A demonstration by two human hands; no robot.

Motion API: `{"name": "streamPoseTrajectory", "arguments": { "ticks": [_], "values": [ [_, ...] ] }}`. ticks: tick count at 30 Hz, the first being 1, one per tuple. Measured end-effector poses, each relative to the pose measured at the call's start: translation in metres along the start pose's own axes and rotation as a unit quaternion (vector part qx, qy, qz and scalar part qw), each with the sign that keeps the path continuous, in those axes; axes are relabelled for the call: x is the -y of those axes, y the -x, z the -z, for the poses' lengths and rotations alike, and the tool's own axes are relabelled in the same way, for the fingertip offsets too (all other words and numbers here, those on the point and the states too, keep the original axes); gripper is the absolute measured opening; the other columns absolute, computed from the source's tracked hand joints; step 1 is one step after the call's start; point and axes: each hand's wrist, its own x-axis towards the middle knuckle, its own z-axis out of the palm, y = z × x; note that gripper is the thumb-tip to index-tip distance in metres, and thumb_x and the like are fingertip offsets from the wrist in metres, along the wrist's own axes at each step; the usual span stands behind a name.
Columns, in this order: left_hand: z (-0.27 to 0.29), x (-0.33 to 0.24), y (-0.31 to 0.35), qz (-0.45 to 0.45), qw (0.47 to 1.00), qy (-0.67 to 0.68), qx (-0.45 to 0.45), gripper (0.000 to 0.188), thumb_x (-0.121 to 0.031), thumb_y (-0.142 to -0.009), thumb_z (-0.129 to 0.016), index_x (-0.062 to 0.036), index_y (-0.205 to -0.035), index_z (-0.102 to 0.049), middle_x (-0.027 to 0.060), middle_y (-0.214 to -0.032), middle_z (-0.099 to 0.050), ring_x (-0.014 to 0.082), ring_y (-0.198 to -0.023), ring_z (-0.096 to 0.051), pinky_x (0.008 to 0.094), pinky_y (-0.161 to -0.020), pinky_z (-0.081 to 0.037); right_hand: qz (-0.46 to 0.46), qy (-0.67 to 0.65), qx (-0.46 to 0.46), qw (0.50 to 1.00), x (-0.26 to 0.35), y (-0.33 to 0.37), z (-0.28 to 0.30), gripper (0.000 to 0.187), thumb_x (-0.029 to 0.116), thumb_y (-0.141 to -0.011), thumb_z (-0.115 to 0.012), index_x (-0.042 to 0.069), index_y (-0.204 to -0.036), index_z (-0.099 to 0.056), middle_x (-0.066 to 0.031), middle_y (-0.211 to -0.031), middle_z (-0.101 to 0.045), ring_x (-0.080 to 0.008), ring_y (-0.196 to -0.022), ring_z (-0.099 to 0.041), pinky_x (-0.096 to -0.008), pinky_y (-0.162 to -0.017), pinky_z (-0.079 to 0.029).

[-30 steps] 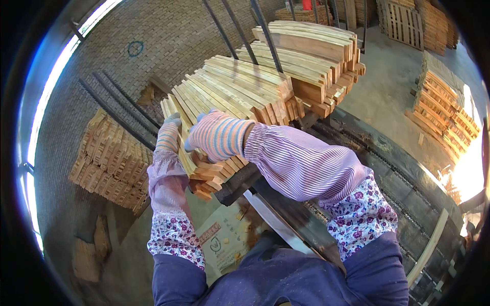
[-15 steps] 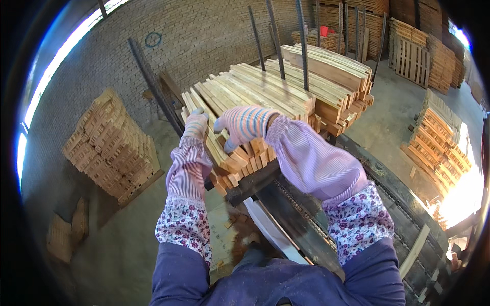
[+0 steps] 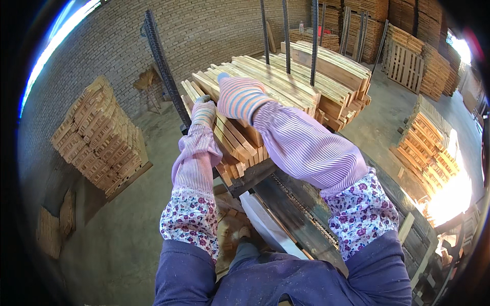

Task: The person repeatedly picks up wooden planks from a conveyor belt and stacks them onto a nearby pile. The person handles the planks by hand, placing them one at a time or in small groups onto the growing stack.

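A layered stack of pale wooden slats lies in front of me, their near ends facing me. At its left side, my left hand, in a striped knit glove, is closed on a slat with the fingertips over its top. Just right of it my right hand, gloved the same way, is curled round the upper edge of another slat. The undersides of its fingers are hidden. Below the right hand several slats lean at an angle, and a dark metal beam runs under their ends.
Upright dark metal posts stand around the stack. Below is a black machine bed with a chain. Stacked wood stands on the floor at left and right. A brick wall closes the back.
My right hand has moved away from me and turned, from a pinch near the slats' front ends to a curl farther back. The left hand stays at the left side. The view has shifted slightly.
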Motion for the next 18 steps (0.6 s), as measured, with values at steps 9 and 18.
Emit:
{"name": "streamPoseTrajectory", "arguments": {
  "ticks": [9, 18],
  "values": [
    [-0.044, -0.071, 0.057, -0.016, 0.998, -0.016, 0.057, 0.057, -0.031, -0.092, -0.073, 0.0009, -0.138, -0.064, 0.0197, -0.134, -0.069, 0.0285, -0.124, -0.065, 0.0358, -0.108, -0.047, 0.002, 0.113, -0.043, 0.993, -0.045, -0.003, 0.041, 0.033, 0.020, -0.089, -0.070, 0.002, -0.117, -0.077, -0.0152, -0.117, -0.078, -0.0363, -0.109, -0.074, -0.0468, -0.092, -0.059],
    [-0.077, -0.077, 0.053, -0.158, 0.973, -0.127, 0.112, 0.071, -0.047, -0.094, -0.063, 0.0008, -0.146, -0.057, 0.0272, -0.149, -0.057, 0.0408, -0.140, -0.052, 0.0431, -0.117, -0.040, 0.007, -0.324, -0.317, 0.891, -0.200, 0.300, 0.073, 0.037, 0.015, -0.099, -0.059, 0.011, -0.135, -0.062, -0.0042, -0.100, -0.075, -0.0092, -0.085, -0.067, -0.0279, -0.075, -0.054]
  ]
}}
